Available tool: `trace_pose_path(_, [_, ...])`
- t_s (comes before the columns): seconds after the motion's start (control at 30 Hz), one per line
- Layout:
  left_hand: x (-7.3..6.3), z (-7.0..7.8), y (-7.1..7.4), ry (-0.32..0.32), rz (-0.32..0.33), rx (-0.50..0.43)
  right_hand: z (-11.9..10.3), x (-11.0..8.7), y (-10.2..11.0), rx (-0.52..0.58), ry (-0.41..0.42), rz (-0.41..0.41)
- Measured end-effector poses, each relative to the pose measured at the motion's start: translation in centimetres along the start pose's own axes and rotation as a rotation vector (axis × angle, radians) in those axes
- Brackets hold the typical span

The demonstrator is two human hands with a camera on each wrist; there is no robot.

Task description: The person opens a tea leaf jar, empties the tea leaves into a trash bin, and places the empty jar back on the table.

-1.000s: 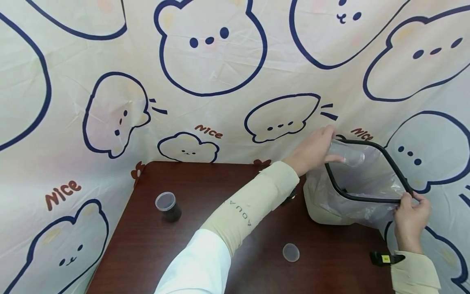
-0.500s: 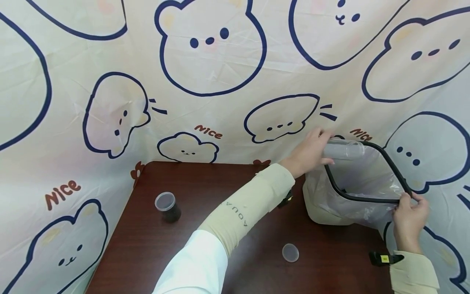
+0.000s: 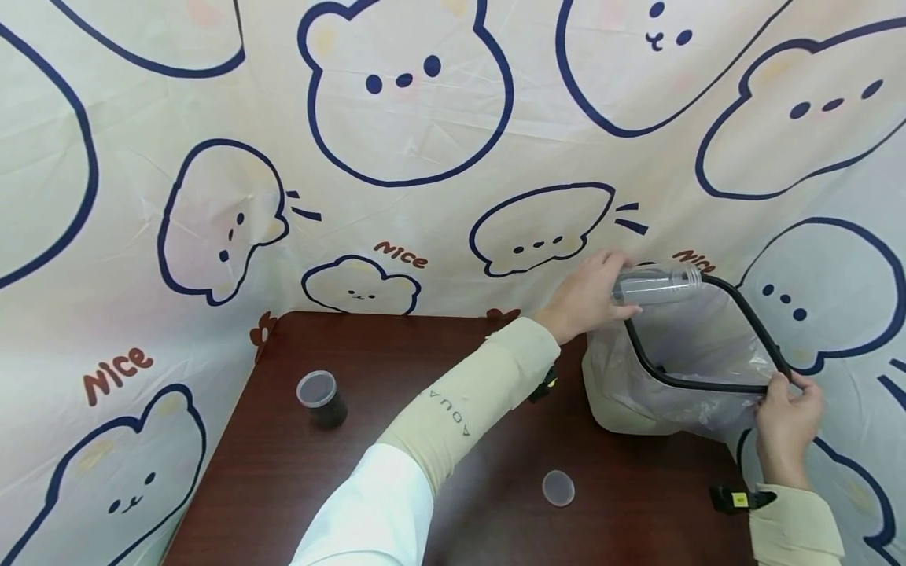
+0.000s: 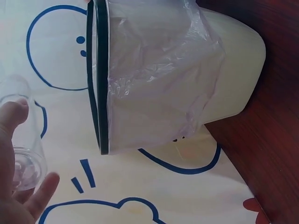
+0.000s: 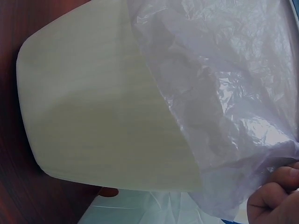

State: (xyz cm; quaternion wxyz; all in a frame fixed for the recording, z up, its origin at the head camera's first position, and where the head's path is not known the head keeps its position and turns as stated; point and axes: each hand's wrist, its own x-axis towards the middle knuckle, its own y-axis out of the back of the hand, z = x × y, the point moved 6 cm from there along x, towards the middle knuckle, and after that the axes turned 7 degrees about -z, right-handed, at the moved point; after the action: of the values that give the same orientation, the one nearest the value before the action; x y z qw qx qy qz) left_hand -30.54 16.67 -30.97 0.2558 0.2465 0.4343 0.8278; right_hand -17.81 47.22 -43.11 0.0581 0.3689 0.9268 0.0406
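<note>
My left hand point(image 3: 591, 295) grips a clear plastic bottle point(image 3: 658, 284) by its base end, above the far left corner of a trash bin point(image 3: 626, 401). The bottle lies nearly level, its threaded mouth towards the right, with no cap on it. Through the left wrist view the thumb crosses the bottle point(image 4: 29, 130). A thin translucent trash bag point(image 3: 708, 413) lines the pale bin and folds over outside it, beneath a black rim point(image 3: 708, 385). At the rim's near right corner, my right hand point(image 3: 789, 424) pinches the rim and bag edge. Its fingertips are partly cut off in the right wrist view.
On the dark wooden table point(image 3: 495, 440), a small lidded container point(image 3: 323, 401) with dark contents stands at the left. A round translucent lid point(image 3: 558, 488) lies nearer the front. A patterned cloth point(image 3: 403, 220) hangs behind the table and beside the bin.
My left hand has drawn slightly left and down, and the bottle has swung so that its whole length shows, mouth to the right. My right hand stays on the rim.
</note>
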Motion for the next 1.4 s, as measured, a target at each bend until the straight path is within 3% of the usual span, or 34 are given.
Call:
trace_pose_path(0.27, [-0.2,-0.8,0.1,-0.019,0.036,-0.084,0.3,0.1,0.0,0.01,-0.005,-0.007])
trace_pose_path(0.6, [-0.6,-1.3,0.0,-0.042,0.055,-0.062,0.4,0.1,0.0,0.015,-0.004,-0.009])
trace_pose_path(0.8, [-1.0,-1.8,-0.2,-0.024,0.047,-0.139,0.4,0.0,0.1,0.011,0.004,-0.01])
trace_pose_path(1.17, [-2.4,-3.0,-0.4,-0.069,0.092,-0.266,0.2,0.0,0.0,0.016,0.006,-0.001])
trace_pose_path(1.4, [-3.2,-4.3,-1.3,-0.053,0.071,-0.218,0.1,0.0,0.1,0.007,-0.004,-0.003])
